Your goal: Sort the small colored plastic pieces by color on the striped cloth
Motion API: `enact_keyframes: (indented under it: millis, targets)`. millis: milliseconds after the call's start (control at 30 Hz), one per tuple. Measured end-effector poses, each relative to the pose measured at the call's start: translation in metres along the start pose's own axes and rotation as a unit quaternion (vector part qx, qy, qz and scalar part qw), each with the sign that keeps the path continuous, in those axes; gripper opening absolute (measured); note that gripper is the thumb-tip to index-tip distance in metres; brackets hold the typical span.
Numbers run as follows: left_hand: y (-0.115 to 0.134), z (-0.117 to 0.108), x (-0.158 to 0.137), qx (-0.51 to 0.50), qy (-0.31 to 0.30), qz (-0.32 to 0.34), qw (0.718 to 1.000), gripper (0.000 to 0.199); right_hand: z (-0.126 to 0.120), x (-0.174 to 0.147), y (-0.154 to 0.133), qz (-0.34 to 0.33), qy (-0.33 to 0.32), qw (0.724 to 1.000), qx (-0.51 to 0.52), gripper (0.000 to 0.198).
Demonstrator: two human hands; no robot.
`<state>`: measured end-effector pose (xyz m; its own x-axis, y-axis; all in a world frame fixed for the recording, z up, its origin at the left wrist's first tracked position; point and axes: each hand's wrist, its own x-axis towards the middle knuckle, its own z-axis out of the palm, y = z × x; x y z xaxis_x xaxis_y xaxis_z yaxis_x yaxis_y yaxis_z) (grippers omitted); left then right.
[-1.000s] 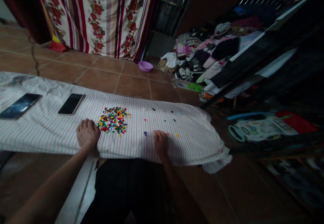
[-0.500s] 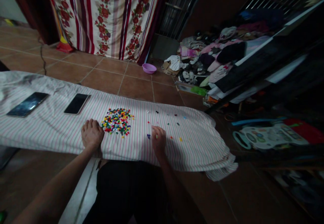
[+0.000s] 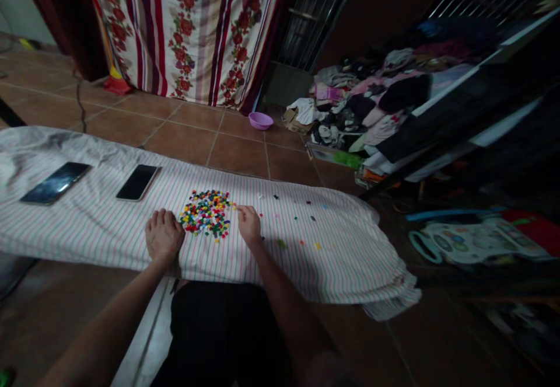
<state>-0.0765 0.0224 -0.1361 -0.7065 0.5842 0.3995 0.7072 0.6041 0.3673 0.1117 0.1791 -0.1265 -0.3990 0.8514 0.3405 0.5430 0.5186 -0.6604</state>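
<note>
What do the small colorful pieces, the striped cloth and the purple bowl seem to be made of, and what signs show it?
Small colorful pieces: probably plastic, given their bright colors; too small to judge the finish.
Striped cloth: fabric, matte, with soft wrinkles and folds.
Purple bowl: likely plastic, smooth-looking and evenly colored.

Piece pile (image 3: 205, 214) between the hands (image 3: 164, 235)

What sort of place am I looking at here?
Probably a room in a home: a floral curtain hangs across the tiled floor, a heap of clothes fills one corner, and two phones lie on the striped cloth.
</note>
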Motion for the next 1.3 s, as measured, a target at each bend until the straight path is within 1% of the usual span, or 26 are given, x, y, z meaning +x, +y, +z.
enact_keyframes:
  millis: [100, 267, 400, 600, 767, 900, 1133, 1300]
  targets:
    - [0.000, 0.000, 0.000, 0.004, 0.002, 0.005, 1.000, 0.038, 0.008, 0.012, -0.003, 0.012, -0.007, 1.000, -0.027, 0.029]
    - [0.002, -0.004, 0.000, 0.007, 0.000, 0.007, 1.000, 0.038, 0.018, 0.030, -0.006, 0.056, -0.025, 0.994, -0.090, 0.024]
    - [0.003, -0.006, 0.000, 0.019, 0.006, 0.008, 1.000, 0.036, 0.022, 0.041, -0.008, 0.084, -0.053, 0.987, -0.123, 0.021]
    - [0.004, -0.008, -0.001, 0.016, 0.006, 0.009, 1.000, 0.036, 0.021, 0.048, -0.013, 0.126, -0.094, 0.975, -0.159, 0.023]
    - [0.003, -0.007, -0.001, 0.012, 0.009, 0.008, 1.000, 0.036, 0.016, 0.048, -0.016, 0.126, -0.119, 0.971, -0.167, 0.023]
    - [0.004, -0.007, -0.001, 0.013, -0.004, -0.003, 1.000, 0.034, 0.013, 0.049, -0.017, 0.126, -0.141, 0.966, -0.178, 0.025]
    - [0.007, -0.011, 0.000, 0.016, -0.006, -0.002, 1.000, 0.035, 0.010, 0.050, -0.017, 0.137, -0.135, 0.967, -0.165, 0.026]
    - [0.004, -0.007, -0.001, 0.007, 0.001, 0.000, 1.000, 0.037, 0.007, 0.048, -0.009, 0.121, -0.102, 0.977, -0.145, 0.022]
